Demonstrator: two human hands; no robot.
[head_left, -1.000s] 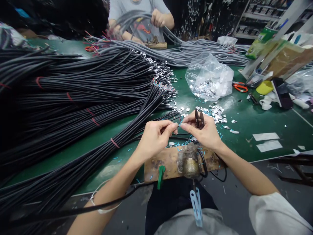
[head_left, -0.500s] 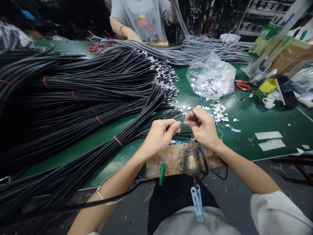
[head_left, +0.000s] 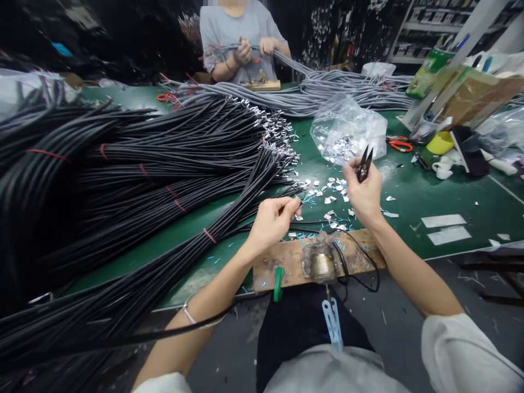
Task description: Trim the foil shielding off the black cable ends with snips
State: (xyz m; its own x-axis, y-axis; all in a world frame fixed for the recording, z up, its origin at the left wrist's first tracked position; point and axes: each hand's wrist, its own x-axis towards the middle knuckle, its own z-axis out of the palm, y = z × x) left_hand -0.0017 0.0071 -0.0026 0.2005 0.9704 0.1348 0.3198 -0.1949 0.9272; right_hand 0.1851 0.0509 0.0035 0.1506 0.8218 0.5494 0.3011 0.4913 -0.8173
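My left hand [head_left: 275, 222] is closed in a pinch on the end of a black cable, mostly hidden by the fingers. Thin blue wires [head_left: 308, 201] show just beyond its fingertips. My right hand [head_left: 365, 192] is raised to the right, apart from the left. It is closed around a small pair of dark snips [head_left: 364, 165], whose two pointed blades stick up, spread apart. White foil scraps [head_left: 329, 200] and short blue wire bits lie on the green table between and below the hands.
Bundles of black cables [head_left: 176, 164] cover the left. A wooden board [head_left: 282, 262] carries a metal device [head_left: 321, 263] and green clamp [head_left: 279, 281]. A plastic bag [head_left: 347, 128] holds scraps; orange-handled scissors [head_left: 400, 144] lie beyond. Across the table, a person [head_left: 245, 38] handles grey cables [head_left: 327, 87].
My right hand has moved up and right with the snips, away from my left hand, which stays pinched. The person opposite has brought both hands together on the grey cables. The view has shifted slightly.
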